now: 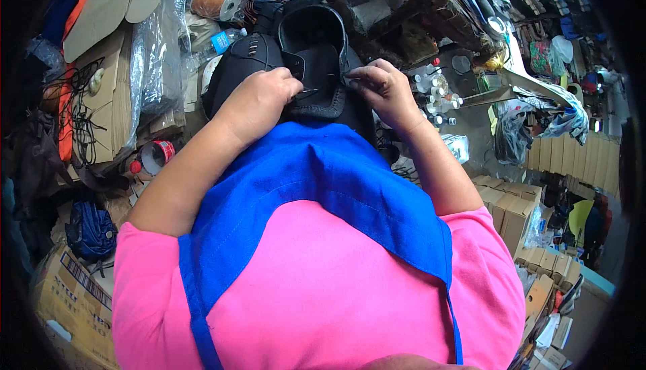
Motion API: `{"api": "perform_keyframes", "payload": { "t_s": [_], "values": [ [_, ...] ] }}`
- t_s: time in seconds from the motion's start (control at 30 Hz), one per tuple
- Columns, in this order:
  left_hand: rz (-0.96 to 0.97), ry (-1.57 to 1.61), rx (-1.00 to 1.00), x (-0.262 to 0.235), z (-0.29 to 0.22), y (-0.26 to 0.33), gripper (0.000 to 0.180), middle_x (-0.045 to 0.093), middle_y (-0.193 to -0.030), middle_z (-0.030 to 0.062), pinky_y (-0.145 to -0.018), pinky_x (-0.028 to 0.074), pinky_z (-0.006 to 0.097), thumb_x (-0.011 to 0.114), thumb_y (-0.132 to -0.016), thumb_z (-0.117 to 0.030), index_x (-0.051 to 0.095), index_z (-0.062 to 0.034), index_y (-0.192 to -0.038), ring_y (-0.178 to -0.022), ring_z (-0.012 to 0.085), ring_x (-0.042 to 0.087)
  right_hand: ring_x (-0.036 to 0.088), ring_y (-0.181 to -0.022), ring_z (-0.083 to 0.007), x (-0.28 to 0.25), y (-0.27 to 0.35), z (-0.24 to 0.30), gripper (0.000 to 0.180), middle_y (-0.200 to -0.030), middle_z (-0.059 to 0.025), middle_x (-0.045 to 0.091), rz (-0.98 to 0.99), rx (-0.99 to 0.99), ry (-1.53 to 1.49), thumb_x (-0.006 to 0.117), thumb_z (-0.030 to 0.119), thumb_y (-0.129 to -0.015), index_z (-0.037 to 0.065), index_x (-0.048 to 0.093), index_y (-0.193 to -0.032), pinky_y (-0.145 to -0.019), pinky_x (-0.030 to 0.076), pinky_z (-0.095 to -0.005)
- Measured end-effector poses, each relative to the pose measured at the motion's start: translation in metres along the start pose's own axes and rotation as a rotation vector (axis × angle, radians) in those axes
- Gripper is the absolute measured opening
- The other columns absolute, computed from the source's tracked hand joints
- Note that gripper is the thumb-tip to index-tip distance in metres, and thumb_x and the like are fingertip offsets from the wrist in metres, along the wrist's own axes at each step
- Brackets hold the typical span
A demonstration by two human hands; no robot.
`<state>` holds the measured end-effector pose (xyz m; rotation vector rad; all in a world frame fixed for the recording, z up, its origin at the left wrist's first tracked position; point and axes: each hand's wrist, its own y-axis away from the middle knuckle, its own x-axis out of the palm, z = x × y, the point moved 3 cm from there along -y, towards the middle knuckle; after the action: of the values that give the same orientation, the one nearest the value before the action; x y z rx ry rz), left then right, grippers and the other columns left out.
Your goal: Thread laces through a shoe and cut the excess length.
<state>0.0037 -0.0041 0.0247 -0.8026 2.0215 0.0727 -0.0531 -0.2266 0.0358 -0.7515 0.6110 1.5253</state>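
Note:
A black shoe [327,109] rests on my lap, just beyond the blue apron [316,161]. Its opening faces up, and a row of stitches runs along the edge nearest me. My left hand [264,97] is closed at the shoe's left side, with a thin, shiny, needle-like metal piece [310,90] sticking out from its fingertips over the shoe. On the other side, my right hand [385,90] pinches close to the shoe's right edge. What lies between its fingertips is too small to make out.
Beyond my left hand lie a clear bottle with a blue label [227,40] and an orange thread spool [217,3]. Cardboard sheets [108,94] lean at the left. Several small bottles [437,87] stand on the right, with stacked cardboard boxes [505,208] nearer.

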Motion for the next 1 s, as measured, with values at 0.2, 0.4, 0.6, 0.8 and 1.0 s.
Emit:
{"api": "perform_keyframes", "payload": {
  "t_s": [0.2, 0.4, 0.6, 0.8, 1.0],
  "values": [
    [-0.112, -0.156, -0.002, -0.005, -0.002, -0.004, 0.011, 0.056, -0.079, 0.0096, -0.066, 0.047, 0.038, 0.062, -0.075, -0.005, 0.064, -0.0064, -0.086, -0.074, 0.0299, 0.058, 0.054, -0.079, -0.0103, 0.001, -0.005, -0.017, 0.016, -0.085, -0.002, 0.053, 0.117, 0.074, -0.191, 0.064, 0.006, -0.083, 0.004, 0.066, -0.099, -0.07, 0.044, -0.0235],
    [-0.275, 0.281, -0.063, 0.005, 0.004, -0.013, 0.014, 0.052, -0.075, 0.0062, -0.069, 0.042, 0.035, 0.065, -0.075, -0.008, 0.069, -0.0122, -0.088, -0.073, 0.0236, 0.054, 0.052, -0.085, -0.0085, -0.002, -0.014, -0.031, 0.014, -0.089, 0.0005, 0.052, 0.257, 0.164, -0.374, 0.061, 0.009, -0.087, 0.005, 0.066, -0.1, -0.075, 0.043, -0.0233],
    [-0.243, 0.077, -0.096, 0.015, 0.013, -0.015, 0.016, 0.053, -0.079, 0.0031, -0.077, 0.039, 0.038, 0.065, -0.075, -0.009, 0.071, -0.0187, -0.086, -0.084, 0.022, 0.053, 0.051, -0.089, -0.0085, -0.001, -0.019, -0.035, 0.012, -0.093, 0.0011, 0.051, 0.306, 0.213, -0.45, 0.06, 0.01, -0.088, 0.005, 0.065, -0.098, -0.079, 0.042, -0.0241],
    [-0.213, 0.031, -0.092, 0.017, 0.012, -0.018, 0.022, 0.051, -0.079, 0.0024, -0.075, 0.037, 0.036, 0.065, -0.072, -0.007, 0.071, -0.0173, -0.09, -0.085, 0.0215, 0.052, 0.05, -0.089, -0.0088, -0.001, -0.024, -0.038, 0.011, -0.093, 0.0011, 0.052, 0.327, 0.173, -0.424, 0.06, 0.01, -0.088, 0.006, 0.065, -0.097, -0.08, 0.041, -0.0243],
    [-0.185, -0.004, -0.101, 0.019, 0.01, -0.019, 0.022, 0.052, -0.08, 0.0017, -0.075, 0.036, 0.035, 0.065, -0.072, -0.007, 0.071, -0.0177, -0.09, -0.085, 0.0209, 0.052, 0.051, -0.09, -0.0088, -0.003, -0.025, -0.032, 0.011, -0.092, 0.0007, 0.052, 0.34, 0.193, -0.432, 0.061, 0.008, -0.087, 0.005, 0.065, -0.096, -0.08, 0.041, -0.0245]
  ]
}}
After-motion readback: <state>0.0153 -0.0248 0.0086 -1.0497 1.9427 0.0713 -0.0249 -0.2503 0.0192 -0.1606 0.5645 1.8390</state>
